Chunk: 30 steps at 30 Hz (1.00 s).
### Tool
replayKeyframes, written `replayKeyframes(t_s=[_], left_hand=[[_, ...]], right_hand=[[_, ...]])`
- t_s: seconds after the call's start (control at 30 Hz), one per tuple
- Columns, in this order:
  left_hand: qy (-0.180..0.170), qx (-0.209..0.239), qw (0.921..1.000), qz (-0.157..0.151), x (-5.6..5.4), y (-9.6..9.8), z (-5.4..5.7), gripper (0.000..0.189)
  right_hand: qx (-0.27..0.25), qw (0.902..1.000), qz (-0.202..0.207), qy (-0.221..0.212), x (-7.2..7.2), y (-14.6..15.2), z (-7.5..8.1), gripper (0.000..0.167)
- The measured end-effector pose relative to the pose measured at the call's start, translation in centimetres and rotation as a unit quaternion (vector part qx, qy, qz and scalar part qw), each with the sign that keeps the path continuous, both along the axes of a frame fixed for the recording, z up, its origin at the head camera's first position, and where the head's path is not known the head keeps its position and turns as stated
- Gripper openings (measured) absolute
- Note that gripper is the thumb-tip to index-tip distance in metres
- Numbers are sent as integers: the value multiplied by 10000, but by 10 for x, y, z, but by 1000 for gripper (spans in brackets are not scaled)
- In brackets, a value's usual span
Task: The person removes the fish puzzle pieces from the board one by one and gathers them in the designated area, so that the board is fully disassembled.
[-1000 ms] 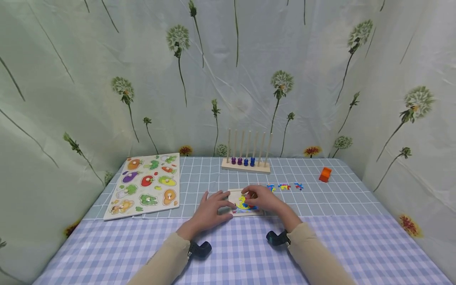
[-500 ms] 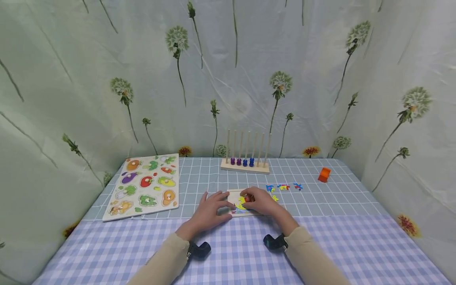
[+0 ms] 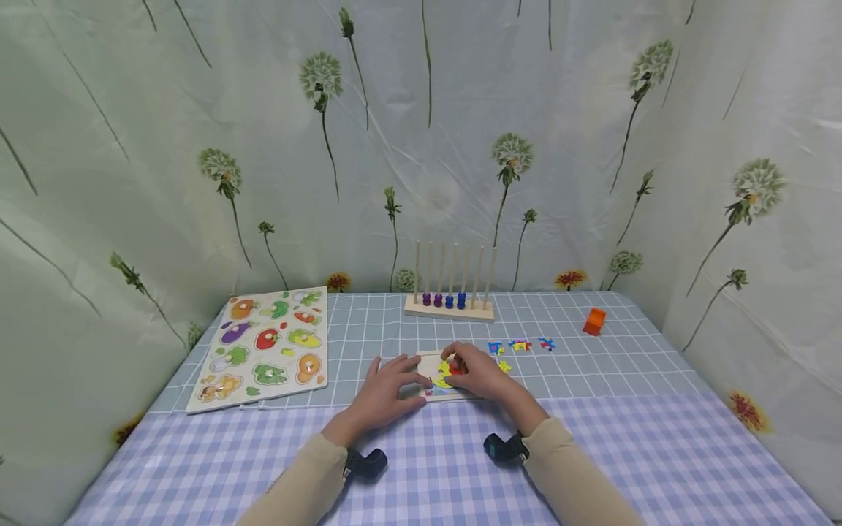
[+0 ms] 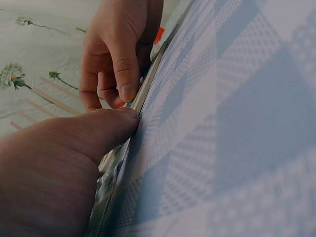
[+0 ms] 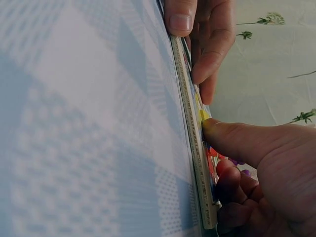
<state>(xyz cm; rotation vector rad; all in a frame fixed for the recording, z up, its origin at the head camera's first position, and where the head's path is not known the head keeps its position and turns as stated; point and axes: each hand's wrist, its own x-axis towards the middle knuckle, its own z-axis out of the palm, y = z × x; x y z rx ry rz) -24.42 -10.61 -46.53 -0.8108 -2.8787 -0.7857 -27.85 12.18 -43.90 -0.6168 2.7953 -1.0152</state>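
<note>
My left hand (image 3: 388,387) rests at the left side of a small wooden jigsaw board (image 3: 430,361), fingers spread, its thumb at the near edge. Over the board's right half, my right hand (image 3: 476,371) has thumb and forefinger bent about a red jigsaw piece (image 3: 455,367), partly hidden by the hand. Yellow and blue pieces lie in the frame. Seen from the right wrist, the right thumb presses beside a yellow part (image 5: 204,114) of the picture, the other fingers curled at red pieces (image 5: 211,160). A yellow loose piece (image 3: 504,367) lies just right of the right hand.
Several loose jigsaw pieces (image 3: 520,345) lie in a row behind the right hand. A peg stand (image 3: 449,313) with purple and blue beads stands at the back. On the left is a vegetable puzzle board (image 3: 263,351); an orange block-like item (image 3: 595,321) sits far right.
My right hand has shifted slightly left and down over the board, uncovering the yellow loose piece to its right. The left hand stays in place; the head view has shifted slightly.
</note>
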Motion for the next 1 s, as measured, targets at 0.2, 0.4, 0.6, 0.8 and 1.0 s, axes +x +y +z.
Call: replayKeyframes(t_s=[0.2,0.4,0.6,0.8,1.0], left_hand=[[-50,6,10000,16,1,0,0,24],[-37,-2,10000,24,0,1,1,24],[-41,-13,10000,46,0,1,1,24],[-66,6,10000,41,1,1,2,24],[-14,-8,10000,34,0,1,1,24]], right_hand=[[31,10000,-62,12,0,0,-3,35],[-73,10000,45,26,0,2,-3,36],[-205,9997,151,42,-1,3,-3,37],[-241,9996,162,41,0,3,-4,37],[-160,9998,115,-50,0,3,-2,38]])
